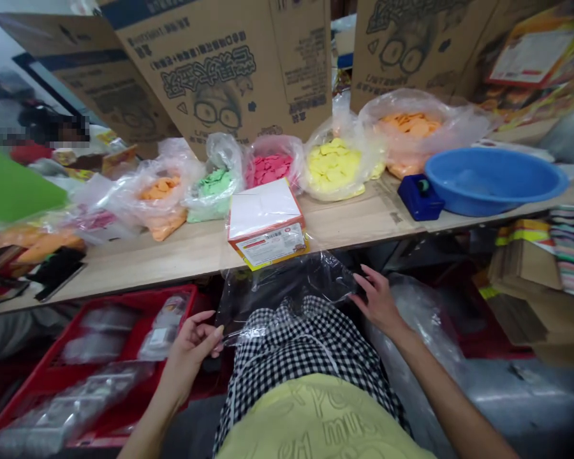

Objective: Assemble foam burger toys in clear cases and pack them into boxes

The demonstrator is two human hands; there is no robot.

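Observation:
A white-topped box (265, 207) with an orange and yellow label side rests at the table's front edge. Clear plastic film (287, 280), seemingly a bag, hangs from around the box over my lap. My left hand (198, 341) pinches the film's lower left corner between thumb and fingers. At the film's right edge, my right hand (377, 299) grips it between thumb and fingertips. Whether the film fully encloses the box I cannot tell.
Behind the box stand open bags of green pieces (215, 182), pink pieces (270, 169) and yellow pieces (335, 164). A blue basin (497, 182) and blue tape dispenser (419, 196) are at right. Below left is a red crate (175, 296). Large cartons (229, 70) line the back.

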